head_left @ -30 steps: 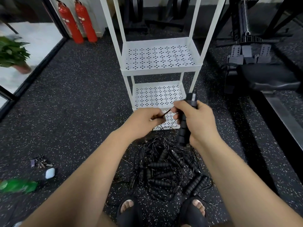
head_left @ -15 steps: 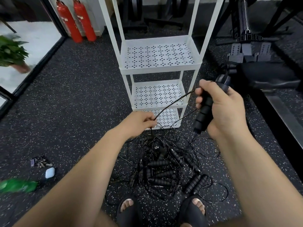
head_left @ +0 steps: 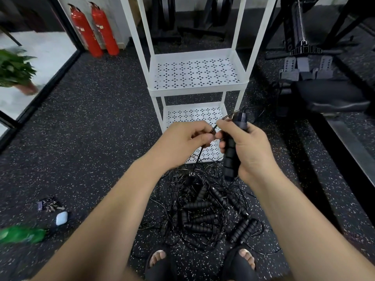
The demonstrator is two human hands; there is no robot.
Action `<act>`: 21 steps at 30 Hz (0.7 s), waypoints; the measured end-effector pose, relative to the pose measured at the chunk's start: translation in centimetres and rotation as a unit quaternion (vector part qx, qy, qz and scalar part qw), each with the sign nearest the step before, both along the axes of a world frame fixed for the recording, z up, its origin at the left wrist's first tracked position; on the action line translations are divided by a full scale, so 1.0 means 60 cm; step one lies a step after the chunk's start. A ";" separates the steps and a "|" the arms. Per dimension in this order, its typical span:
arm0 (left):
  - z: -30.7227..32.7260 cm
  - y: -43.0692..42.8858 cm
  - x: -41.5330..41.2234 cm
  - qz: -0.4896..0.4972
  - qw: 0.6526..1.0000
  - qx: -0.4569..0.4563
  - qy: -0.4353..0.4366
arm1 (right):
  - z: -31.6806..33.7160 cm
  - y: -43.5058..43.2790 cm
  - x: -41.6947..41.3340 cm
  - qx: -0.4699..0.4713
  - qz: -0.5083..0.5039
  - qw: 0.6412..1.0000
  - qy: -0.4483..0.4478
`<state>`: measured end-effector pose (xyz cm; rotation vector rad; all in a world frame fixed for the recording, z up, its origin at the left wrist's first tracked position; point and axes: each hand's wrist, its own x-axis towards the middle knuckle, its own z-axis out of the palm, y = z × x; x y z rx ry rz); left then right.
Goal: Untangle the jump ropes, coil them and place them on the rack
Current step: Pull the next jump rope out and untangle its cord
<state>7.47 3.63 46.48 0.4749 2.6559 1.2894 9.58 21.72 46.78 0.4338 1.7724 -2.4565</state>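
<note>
A tangled heap of black jump ropes (head_left: 205, 211) with several ribbed foam handles lies on the floor in front of my feet. My right hand (head_left: 246, 147) grips one black handle (head_left: 232, 157) upright above the heap. My left hand (head_left: 186, 138) pinches the thin black cord (head_left: 197, 157) that runs from that handle's top, close beside my right hand; the cord drops from my fingers down into the heap. The white rack (head_left: 194, 78) stands just behind my hands, and its perforated shelves hold nothing.
Two red fire extinguishers (head_left: 94, 29) stand at the back left, a potted plant (head_left: 16, 69) at the left edge. Keys (head_left: 49, 205), a white earbud case (head_left: 61, 218) and a green bottle (head_left: 20, 235) lie on the floor at left. A black gym bench (head_left: 328, 96) stands at right.
My right hand, which had swung out to the right with the handle and drawn the cord taut, has come back in beside my left hand, which has risen a little along the cord.
</note>
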 end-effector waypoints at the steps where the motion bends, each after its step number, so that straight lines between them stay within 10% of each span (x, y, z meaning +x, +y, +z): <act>1: 0.004 0.002 0.003 0.001 1.000 -0.002 0.011 | 0.000 -0.004 0.001 -0.001 -0.003 1.000 0.005; 8: -0.006 0.009 0.011 -0.010 1.000 0.011 -0.020 | -0.002 -0.012 0.007 0.103 -0.005 0.992 0.078; 21: -0.201 0.022 0.012 -0.045 0.959 -0.130 -0.246 | 0.043 0.018 0.001 -0.031 -0.044 0.997 0.059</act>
